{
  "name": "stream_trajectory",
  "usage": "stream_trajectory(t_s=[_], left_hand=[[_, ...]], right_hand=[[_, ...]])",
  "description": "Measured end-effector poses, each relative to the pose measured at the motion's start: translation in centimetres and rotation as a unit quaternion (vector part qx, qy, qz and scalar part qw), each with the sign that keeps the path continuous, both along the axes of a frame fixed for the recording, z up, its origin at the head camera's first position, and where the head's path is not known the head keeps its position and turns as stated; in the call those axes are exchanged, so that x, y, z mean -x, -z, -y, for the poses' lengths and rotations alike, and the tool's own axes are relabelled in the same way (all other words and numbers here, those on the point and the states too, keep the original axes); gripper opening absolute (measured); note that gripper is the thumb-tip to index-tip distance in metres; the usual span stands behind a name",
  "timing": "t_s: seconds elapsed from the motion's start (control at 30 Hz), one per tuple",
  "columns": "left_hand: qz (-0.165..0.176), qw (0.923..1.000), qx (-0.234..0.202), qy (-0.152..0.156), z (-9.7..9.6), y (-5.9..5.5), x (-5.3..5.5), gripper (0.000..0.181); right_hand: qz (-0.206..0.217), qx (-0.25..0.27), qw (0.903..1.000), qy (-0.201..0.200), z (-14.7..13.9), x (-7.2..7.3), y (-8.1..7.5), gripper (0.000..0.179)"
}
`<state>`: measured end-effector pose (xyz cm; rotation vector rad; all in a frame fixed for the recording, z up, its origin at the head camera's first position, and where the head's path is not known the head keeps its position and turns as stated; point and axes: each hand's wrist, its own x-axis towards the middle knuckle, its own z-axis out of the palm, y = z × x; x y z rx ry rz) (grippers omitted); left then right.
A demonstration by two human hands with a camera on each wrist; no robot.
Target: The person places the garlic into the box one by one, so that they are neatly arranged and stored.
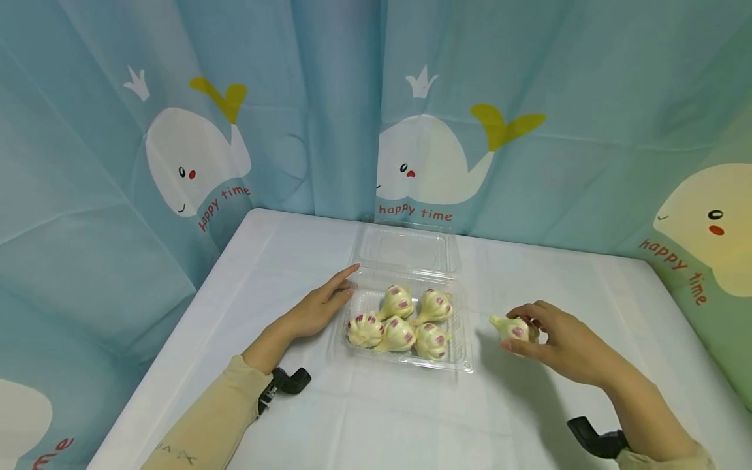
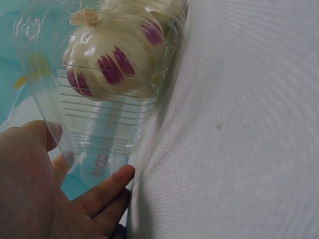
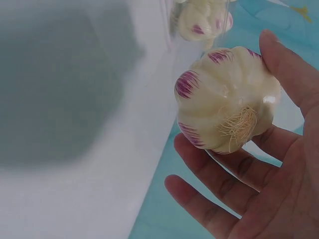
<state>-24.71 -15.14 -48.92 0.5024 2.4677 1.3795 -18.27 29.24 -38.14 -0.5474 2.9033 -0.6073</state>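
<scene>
My right hand (image 1: pixel 566 339) holds a garlic bulb (image 1: pixel 512 328), cream with purple streaks, to the right of a clear plastic box. In the right wrist view the thumb lies along one side of the bulb (image 3: pixel 227 99) and curled fingers support the other, with its root tuft showing. My left hand (image 1: pixel 317 310) is at the left edge of the clear box (image 1: pixel 461 362), fingers extended and fingertips right at the rim. Several similar garlic bulbs (image 1: pixel 398 333) sit in the box in two rows. Through its ribbed wall, the left wrist view shows one bulb (image 2: pixel 109 59) close up.
The box's hinged lid (image 1: pixel 405 250) lies folded back toward the curtain. A white cloth covers the table (image 1: pixel 282 418). Behind and beside it hangs a blue curtain (image 1: pixel 335 111) with whale prints. Black wrist mounts (image 1: pixel 596 440) are strapped to both forearms.
</scene>
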Motion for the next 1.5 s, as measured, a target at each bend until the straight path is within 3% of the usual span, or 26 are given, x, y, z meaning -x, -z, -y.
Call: stream_trajectory(t_s=[0.93, 1.5], left_hand=[[-0.007, 0.9999, 0.005, 0.005, 0.2, 0.2, 0.3, 0.054], [-0.005, 1.0000, 0.004, 0.003, 0.1, 0.0, 0.2, 0.054]], right_hand=[[-0.026, -0.019, 0.9985, -0.045, 3.0, 1.7, -2.8, 0.048], [-0.040, -0.036, 0.9957, -0.076, 5.6, 2.5, -3.5, 0.054]])
